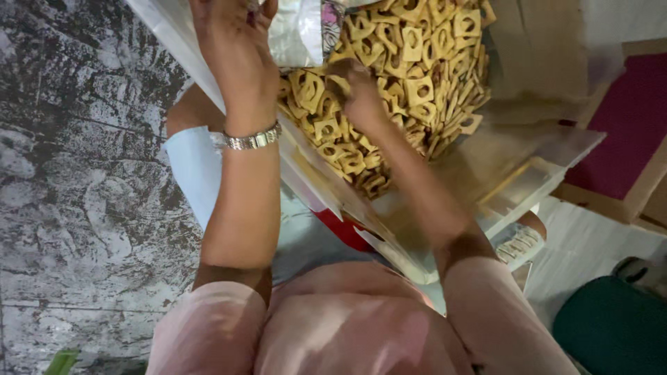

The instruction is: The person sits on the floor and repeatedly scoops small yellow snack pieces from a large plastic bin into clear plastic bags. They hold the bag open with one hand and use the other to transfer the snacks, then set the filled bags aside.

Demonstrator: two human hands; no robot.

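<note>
Hands first: we are seeing the left hand point(233, 48) raised at the near-left lip of the big clear bag point(486, 180). Its fingers are touching a small silvery pouch point(295, 35) and running off the top edge, so we cannot tell whether they are gripping it. The right hand point(361, 94) is curling down into the snack pieces point(417, 62) inside the bag. It is blurred, so we cannot tell if it is closing on any.

Nearest to us, below the bag, pink sleeves point(208, 333) are covering both upper arms, and a metal wristband point(253, 139) is sitting on the left wrist. Something red point(344, 232) is showing just under the bag.

We judge the step in hand to be a scoop from the pile. Getting pieces to the pouch would call for a firm handful and the pouch mouth held open just beside the bag's lip.

Count: two hands, one bag, one pouch, one wristband. The golden, holed square pieces are too many to count.

Left of the bag, grey marbled floor point(69, 173) is spreading out; right of it lie a maroon mat point(632, 118) and a green seat point(611, 326).
</note>
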